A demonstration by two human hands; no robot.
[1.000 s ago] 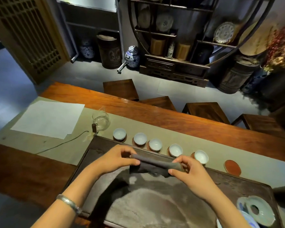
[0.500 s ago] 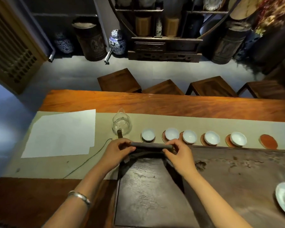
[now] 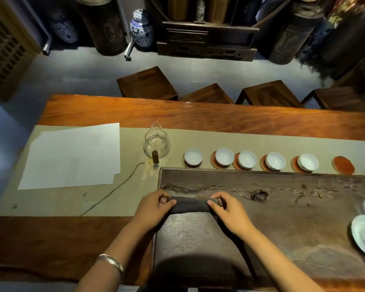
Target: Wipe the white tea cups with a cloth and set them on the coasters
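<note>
I see left hand (image 3: 154, 209) and right hand (image 3: 230, 211) each pinching an end of the folded dark cloth (image 3: 190, 204) with curled fingers, over the stone tray (image 3: 282, 207). Five white tea cups (image 3: 247, 160) sit on coasters (image 3: 343, 165) along the desk (image 3: 198, 119). No readable writing anywhere.

Traditional tea room: carved tea tray (image 3: 282, 186), porcelain jars (image 3: 141, 28), wooden stools (image 3: 148, 83).

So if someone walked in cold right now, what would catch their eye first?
Probably the row of five white cups on coasters along the beige runner, with one bare red coaster at the row's right end. Next, the two hands, left and right, gripping the ends of a dark folded cloth over the dark tray. The glass pitcher stands left of the cups.
</note>
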